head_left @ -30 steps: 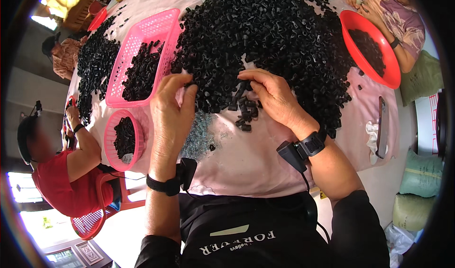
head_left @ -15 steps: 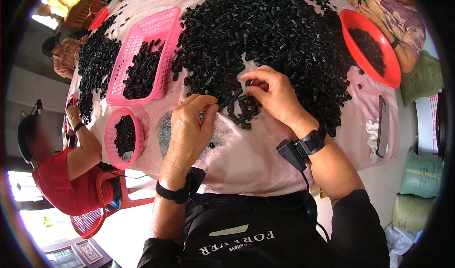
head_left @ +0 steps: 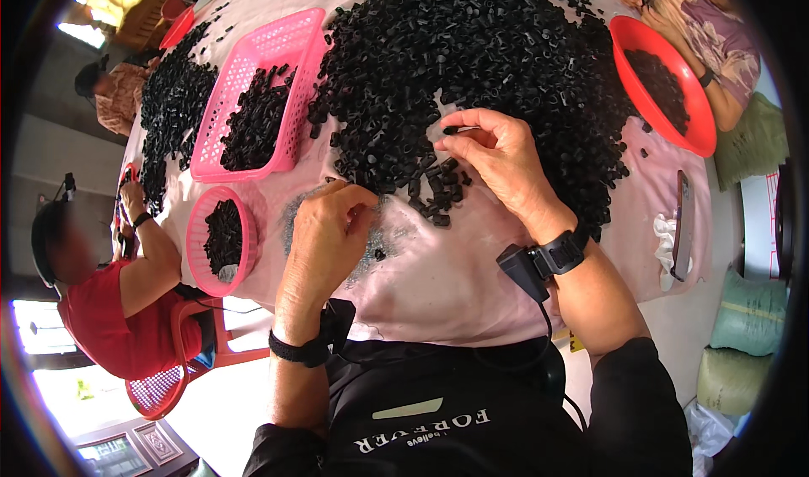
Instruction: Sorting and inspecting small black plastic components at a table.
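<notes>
My right hand (head_left: 510, 161) pinches a small black plastic piece (head_left: 451, 130) between thumb and fingertips, above the front edge of a large pile of black plastic pieces (head_left: 472, 47). A few loose pieces (head_left: 442, 192) lie just below that hand. To the left, my left hand (head_left: 324, 233) is closed, its fingertips curled down over a patch of tiny greyish bits (head_left: 364, 268) on the pink cloth. Whatever its fingers hold, if anything, is hidden. One black bit (head_left: 378, 254) rests on the cloth beside it.
Left of my hands stand a pink rectangular basket (head_left: 303, 98) and a round pink basket (head_left: 250, 245), both with black pieces inside. A red basin (head_left: 704, 110) sits at the right, near a phone-like dark object (head_left: 681, 224). Other people work around the table.
My left hand has drawn down slightly toward me and its fingers have curled under. My right hand has risen a little, and the black piece now shows in its pinch.
</notes>
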`<action>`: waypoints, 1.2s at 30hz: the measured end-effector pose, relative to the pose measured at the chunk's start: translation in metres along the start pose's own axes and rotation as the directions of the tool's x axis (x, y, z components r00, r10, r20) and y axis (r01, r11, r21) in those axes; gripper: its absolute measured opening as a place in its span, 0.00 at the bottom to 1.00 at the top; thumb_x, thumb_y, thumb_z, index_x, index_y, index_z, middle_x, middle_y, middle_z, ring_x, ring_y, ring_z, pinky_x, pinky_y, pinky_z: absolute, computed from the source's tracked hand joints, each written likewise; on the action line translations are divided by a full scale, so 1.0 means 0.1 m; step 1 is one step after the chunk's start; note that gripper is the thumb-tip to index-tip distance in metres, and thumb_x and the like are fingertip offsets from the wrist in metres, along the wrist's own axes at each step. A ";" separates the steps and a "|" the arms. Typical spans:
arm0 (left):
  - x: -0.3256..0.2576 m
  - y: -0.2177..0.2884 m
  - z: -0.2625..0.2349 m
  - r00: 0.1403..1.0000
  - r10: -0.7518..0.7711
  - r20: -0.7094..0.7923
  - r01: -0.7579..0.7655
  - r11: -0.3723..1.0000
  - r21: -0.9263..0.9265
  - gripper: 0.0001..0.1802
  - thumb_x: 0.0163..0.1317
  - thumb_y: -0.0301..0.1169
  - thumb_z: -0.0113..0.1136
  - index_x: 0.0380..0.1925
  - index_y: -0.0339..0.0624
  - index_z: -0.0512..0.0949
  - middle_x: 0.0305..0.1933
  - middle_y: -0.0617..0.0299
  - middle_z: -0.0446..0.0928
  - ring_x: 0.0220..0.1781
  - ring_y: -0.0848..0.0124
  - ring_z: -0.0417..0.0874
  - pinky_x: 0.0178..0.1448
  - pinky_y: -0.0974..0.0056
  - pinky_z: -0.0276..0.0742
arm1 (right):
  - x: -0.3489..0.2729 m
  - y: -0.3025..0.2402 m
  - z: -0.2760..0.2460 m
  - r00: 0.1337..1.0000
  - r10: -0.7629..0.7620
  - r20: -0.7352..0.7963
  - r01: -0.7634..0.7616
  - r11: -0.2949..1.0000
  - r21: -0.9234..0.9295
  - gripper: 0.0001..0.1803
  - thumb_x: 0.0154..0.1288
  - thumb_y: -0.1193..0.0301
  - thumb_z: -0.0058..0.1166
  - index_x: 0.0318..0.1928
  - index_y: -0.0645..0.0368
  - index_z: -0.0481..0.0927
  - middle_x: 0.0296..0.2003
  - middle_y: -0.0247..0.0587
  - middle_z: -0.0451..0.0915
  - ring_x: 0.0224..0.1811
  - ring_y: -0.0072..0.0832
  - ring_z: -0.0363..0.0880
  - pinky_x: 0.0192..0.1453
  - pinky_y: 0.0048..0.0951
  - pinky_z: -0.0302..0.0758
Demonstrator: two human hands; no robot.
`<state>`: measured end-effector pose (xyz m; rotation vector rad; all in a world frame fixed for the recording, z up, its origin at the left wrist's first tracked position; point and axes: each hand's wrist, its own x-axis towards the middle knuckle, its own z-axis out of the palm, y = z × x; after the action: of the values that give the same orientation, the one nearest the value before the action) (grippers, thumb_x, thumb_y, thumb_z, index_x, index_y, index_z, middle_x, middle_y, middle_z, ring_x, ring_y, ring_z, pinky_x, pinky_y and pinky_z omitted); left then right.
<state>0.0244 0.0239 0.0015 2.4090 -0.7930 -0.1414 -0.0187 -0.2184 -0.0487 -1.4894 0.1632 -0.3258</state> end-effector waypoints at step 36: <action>0.04 0.15 0.08 0.972 0.207 -0.114 -0.219 0.970 -0.106 0.10 0.64 0.15 0.59 0.44 0.35 0.81 0.33 0.53 0.82 0.33 0.63 0.85 0.40 0.62 0.79 | -0.16 -0.17 0.14 0.906 0.188 0.380 -0.191 0.981 -0.030 0.09 0.72 0.74 0.63 0.48 0.65 0.84 0.32 0.34 0.87 0.34 0.16 0.84 0.37 0.20 0.79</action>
<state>0.0178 0.0075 0.0035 2.1862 -0.9619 0.0197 -0.0317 -0.2010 -0.0325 -1.4864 -0.0062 0.1243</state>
